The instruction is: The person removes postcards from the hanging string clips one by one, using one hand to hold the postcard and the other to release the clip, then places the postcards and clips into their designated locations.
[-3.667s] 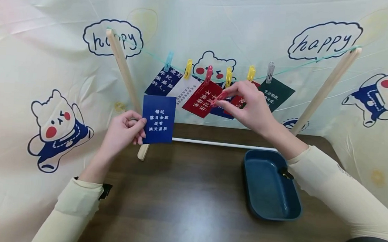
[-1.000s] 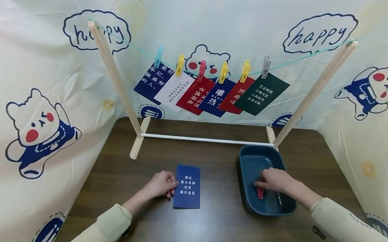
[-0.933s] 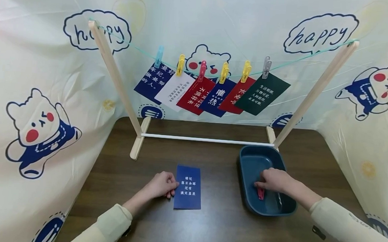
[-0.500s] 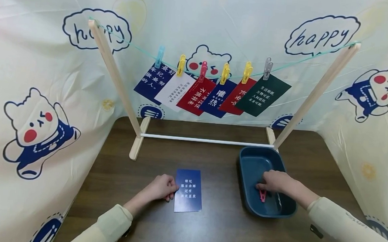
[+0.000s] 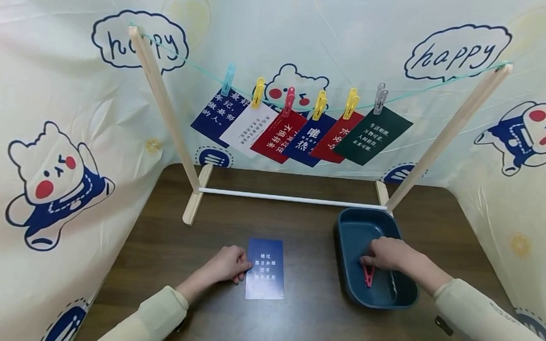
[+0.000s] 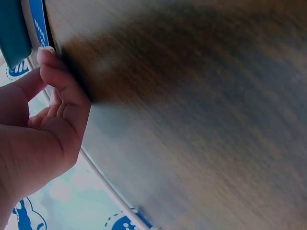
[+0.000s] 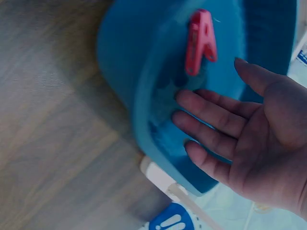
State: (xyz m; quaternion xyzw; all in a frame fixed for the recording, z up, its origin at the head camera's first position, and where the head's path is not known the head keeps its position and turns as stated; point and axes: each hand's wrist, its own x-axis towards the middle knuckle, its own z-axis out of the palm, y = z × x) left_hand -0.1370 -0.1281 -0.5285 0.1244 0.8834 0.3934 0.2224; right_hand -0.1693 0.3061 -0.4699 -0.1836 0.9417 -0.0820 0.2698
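Note:
My left hand [image 5: 224,265] pinches the left edge of a blue card [image 5: 264,290] with white writing, held low over the table. In the left wrist view only a narrow strip of the card [image 6: 40,24] shows at the fingertips. My right hand [image 5: 392,255] reaches into a dark blue tray [image 5: 355,228]. A red clothespin [image 5: 368,278] lies in that tray just below the fingers. The right wrist view shows the clothespin [image 7: 201,42] apart from the relaxed fingers [image 7: 211,110], with nothing held in the hand.
Behind, a wooden frame [image 5: 164,104] carries a green string [image 5: 199,71]. Several cards, such as a green card [image 5: 373,137], hang there from coloured clothespins. A white rod [image 5: 295,198] joins the frame's feet. A printed cloth [image 5: 356,29] surrounds the brown table [image 5: 291,333].
Since the earliest frame, my left hand has lowered the blue card from near the string towards the table. My right hand has brought the red clothespin into the tray and let it go.

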